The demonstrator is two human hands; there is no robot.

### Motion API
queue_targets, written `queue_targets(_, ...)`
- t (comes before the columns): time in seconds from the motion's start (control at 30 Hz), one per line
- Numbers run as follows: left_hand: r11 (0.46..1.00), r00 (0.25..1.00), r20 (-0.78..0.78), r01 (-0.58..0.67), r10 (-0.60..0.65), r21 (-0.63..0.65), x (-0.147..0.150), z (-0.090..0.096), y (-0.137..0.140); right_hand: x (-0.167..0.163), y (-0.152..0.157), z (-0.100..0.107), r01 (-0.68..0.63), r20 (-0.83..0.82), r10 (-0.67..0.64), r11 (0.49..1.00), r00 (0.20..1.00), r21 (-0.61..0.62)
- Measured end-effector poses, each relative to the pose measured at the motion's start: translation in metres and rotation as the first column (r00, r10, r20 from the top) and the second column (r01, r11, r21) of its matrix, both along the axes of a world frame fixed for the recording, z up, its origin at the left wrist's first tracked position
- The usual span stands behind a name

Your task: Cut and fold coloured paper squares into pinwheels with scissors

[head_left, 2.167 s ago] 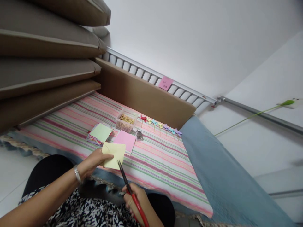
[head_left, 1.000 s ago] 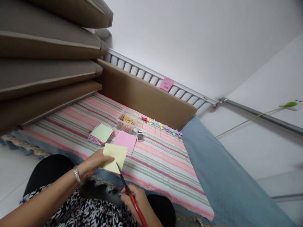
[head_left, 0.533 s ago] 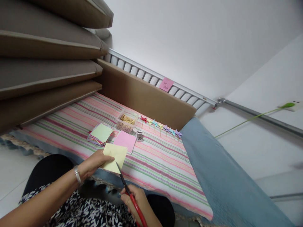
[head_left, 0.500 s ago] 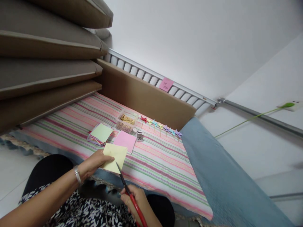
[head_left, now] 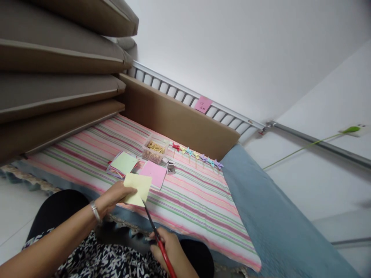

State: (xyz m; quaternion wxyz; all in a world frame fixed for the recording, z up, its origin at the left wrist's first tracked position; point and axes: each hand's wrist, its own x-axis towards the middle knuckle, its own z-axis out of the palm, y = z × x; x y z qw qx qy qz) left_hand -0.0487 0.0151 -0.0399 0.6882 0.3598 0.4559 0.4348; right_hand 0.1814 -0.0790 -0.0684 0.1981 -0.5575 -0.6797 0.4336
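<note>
A square of pale yellow paper [head_left: 141, 183] is pinched in my left hand [head_left: 117, 194], with the thumb lying on top of it. My right hand [head_left: 169, 244] grips red-handled scissors [head_left: 163, 251], their dark blades pointing up and left. The blade tips meet the paper's lower corner, and the blades look closed or nearly so. Just beyond the paper lie a stack of pink paper [head_left: 154, 173] and a pile of coloured sheets [head_left: 124, 162] topped by a light green one.
A clear plastic box [head_left: 155, 150] with golden sticks stands behind the paper stacks, near a small box of tiny pieces [head_left: 171, 168]. Several paper pinwheels [head_left: 203, 158] line the far side of the striped cloth [head_left: 199, 206]. Folded mattresses [head_left: 58, 92] rise at the left.
The yellow paper and my left hand have shifted slightly left and up. The scissors' tips have moved a little down, from the sheet's inside to its lower corner.
</note>
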Motion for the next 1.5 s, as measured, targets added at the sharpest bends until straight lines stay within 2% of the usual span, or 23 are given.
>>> queue_targets(0.1, 1.000, 1.000, -0.027, 0.015, -0.015, 0.003, -0.008, -0.001, 0.005, 0.017, 0.004, -0.013, 0.028, 0.010, -0.028, 0.999, 1.000, -0.029)
queue_targets(0.2, 0.990, 0.989, -0.053, 0.136, -0.137, -0.020, -0.009, -0.004, 0.005, 0.030, 0.015, -0.015, 0.096, -0.033, -0.094, 0.992, 0.995, 0.076)
queue_targets(0.37, 0.932, 0.916, -0.180, 0.362, -0.360, -0.023, 0.010, -0.021, -0.003, 0.019, 0.038, 0.015, 0.198, -0.203, -0.154, 0.955, 0.967, 0.222)
queue_targets(0.47, 0.891, 0.876, -0.177, 0.454, -0.449, -0.012, 0.021, -0.028, -0.007, -0.003, 0.050, 0.030, 0.138, -0.275, -0.078, 0.969, 0.958, 0.207)
queue_targets(0.53, 0.885, 0.873, -0.167, 0.466, -0.459, 0.004, 0.023, -0.029, -0.007, -0.017, 0.057, 0.034, 0.092, -0.278, -0.044, 0.982, 0.960, 0.162)
queue_targets(0.63, 0.894, 0.882, -0.171, 0.448, -0.440, 0.013, 0.015, -0.025, -0.006, -0.028, 0.064, 0.030, 0.098, -0.308, -0.060, 0.989, 0.949, 0.107)
queue_targets(0.73, 0.911, 0.903, -0.126, 0.412, -0.410, -0.011, 0.002, -0.020, -0.004, -0.029, 0.068, 0.023, 0.155, -0.432, -0.100, 0.984, 0.896, 0.093)
queue_targets(0.8, 0.936, 0.936, -0.015, 0.351, -0.352, -0.039, -0.003, -0.017, -0.004, -0.029, 0.069, 0.018, 0.225, -0.534, -0.142, 0.970, 0.833, 0.094)
queue_targets(0.87, 0.966, 0.960, 0.143, 0.250, -0.239, -0.063, -0.002, -0.017, -0.007, -0.030, 0.069, 0.012, 0.322, -0.621, -0.204, 0.943, 0.757, 0.083)
queue_targets(0.97, 0.988, 0.932, 0.349, 0.131, -0.096, -0.076, 0.011, -0.019, -0.014, -0.037, 0.066, 0.004, 0.428, -0.703, -0.267, 0.902, 0.659, 0.059)
queue_targets(1.03, 0.989, 0.898, 0.430, 0.132, -0.093, -0.062, 0.023, -0.020, -0.019, -0.044, 0.063, 0.002, 0.440, -0.723, -0.268, 0.897, 0.637, 0.055)
queue_targets(1.1, 0.988, 0.883, 0.456, 0.145, -0.110, -0.044, 0.032, -0.021, -0.023, -0.050, 0.059, 0.002, 0.431, -0.713, -0.267, 0.901, 0.649, 0.054)
queue_targets(1.17, 0.991, 0.899, 0.427, 0.125, -0.095, -0.042, 0.037, -0.022, -0.024, -0.054, 0.057, 0.002, 0.424, -0.681, -0.276, 0.904, 0.678, 0.056)
queue_targets(1.37, 0.999, 0.976, 0.216, -0.015, 0.026, -0.050, 0.024, -0.023, -0.016, -0.040, 0.049, 0.003, 0.323, -0.536, -0.291, 0.946, 0.793, -0.036)
queue_targets(1.5, 0.992, 0.992, 0.040, -0.118, 0.120, -0.045, 0.009, -0.019, -0.007, -0.019, 0.033, 0.005, 0.178, -0.400, -0.186, 0.982, 0.898, -0.057)
